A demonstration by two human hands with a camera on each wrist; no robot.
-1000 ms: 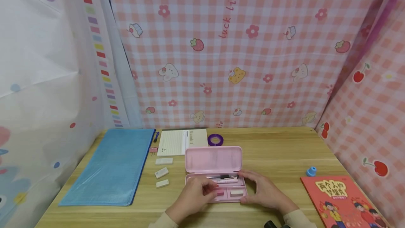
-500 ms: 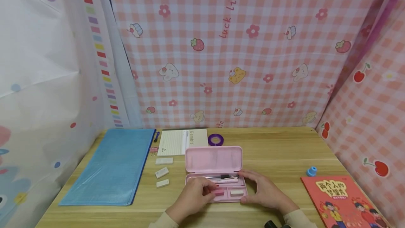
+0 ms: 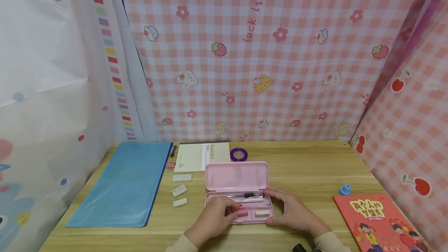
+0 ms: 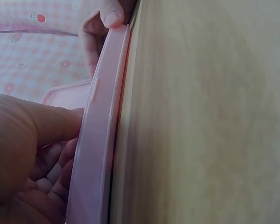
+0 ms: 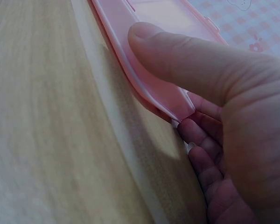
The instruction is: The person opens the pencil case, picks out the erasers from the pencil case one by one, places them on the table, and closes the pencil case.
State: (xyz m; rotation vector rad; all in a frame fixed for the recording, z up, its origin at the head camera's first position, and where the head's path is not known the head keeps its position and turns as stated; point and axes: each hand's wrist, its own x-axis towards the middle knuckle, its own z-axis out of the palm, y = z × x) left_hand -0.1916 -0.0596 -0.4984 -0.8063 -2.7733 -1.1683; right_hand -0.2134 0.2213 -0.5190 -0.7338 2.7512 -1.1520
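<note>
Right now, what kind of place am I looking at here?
Probably a study desk: a wooden table hemmed in by pink checked cloth, with stationery on it, such as an open pink pencil case, a notepad and a red book.

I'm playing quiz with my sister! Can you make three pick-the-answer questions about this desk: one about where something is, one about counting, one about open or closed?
1. Where does the blue pouch lie?
A. left of the pencil case
B. on the red book
C. inside the pencil case

2. How many white erasers lie in a column beside the pouch?
A. one
B. three
C. six

3. How is the pink pencil case?
A. lid shut
B. lid open
C. upside down

Answers: 1 A, it lies at the desk's left side. 2 B, three show between pouch and case. 3 B, the lid stands up while the left hand and right hand hold the tray.
</note>
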